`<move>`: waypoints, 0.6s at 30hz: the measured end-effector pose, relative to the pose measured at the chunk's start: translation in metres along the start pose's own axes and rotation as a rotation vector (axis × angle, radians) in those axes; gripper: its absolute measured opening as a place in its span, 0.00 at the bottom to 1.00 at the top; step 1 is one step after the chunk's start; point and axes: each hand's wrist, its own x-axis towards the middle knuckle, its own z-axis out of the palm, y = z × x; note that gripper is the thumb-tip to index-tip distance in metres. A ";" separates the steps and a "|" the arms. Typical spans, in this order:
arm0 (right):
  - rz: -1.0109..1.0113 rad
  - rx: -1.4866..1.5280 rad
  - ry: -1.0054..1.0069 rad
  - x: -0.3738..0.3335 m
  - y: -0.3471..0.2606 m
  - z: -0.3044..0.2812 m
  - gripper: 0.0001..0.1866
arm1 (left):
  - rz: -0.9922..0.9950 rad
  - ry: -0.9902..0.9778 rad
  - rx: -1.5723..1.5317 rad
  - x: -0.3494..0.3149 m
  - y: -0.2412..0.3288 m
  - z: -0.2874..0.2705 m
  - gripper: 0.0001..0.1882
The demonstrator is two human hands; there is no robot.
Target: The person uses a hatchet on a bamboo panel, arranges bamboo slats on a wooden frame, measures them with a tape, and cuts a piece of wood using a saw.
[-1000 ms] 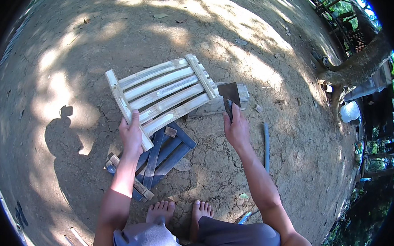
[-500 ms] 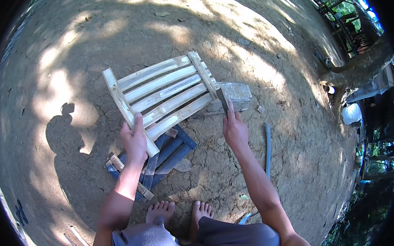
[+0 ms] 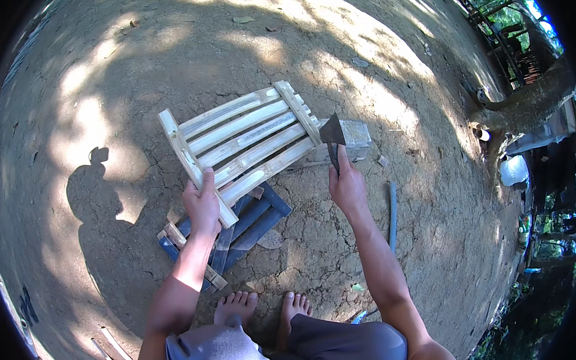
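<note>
Right, nailing/trimming stage on a slatted bamboo panel (image 3: 244, 146), judging by the tool position. The panel lies flat on the dirt ground (image 3: 164, 49), its near end resting over a blue slatted frame (image 3: 251, 224). Left hand (image 3: 203, 207) is wrapped closed around the panel's near-left cross rail, pinning it down. Right hand (image 3: 347, 186) is clamped on the handle of a dark hatchet-like tool (image 3: 332, 137), blade up, head just at the panel's right cross rail and in front of a grey block (image 3: 354, 134) sitting beside that rail. Whether the blade touches the rail, cannot tell.

Step in hand looks like working the right end rail while the other hand steadies. Next move likely calls for a controlled strike or cut close to the rail, left grip firm so the panel doesn't skid, fingers clear of the blade line.

Bare feet (image 3: 262, 308) sit just below the blue frame. A blue pipe (image 3: 392, 213) lies on the ground right of the right forearm. No packages, labels or signs visible; a whitish container (image 3: 513, 169) sits far right by a tree trunk, too small to read.
</note>
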 end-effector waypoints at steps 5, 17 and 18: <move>-0.073 0.075 0.261 -0.011 -0.030 -0.013 0.25 | 0.032 -0.019 -0.014 0.013 -0.016 -0.016 0.18; 0.010 0.208 0.159 0.005 -0.035 -0.034 0.33 | -0.028 -0.029 -0.031 0.017 -0.026 -0.021 0.21; -0.032 0.244 0.273 0.003 -0.036 -0.032 0.33 | -0.048 -0.046 -0.019 0.021 -0.027 -0.022 0.20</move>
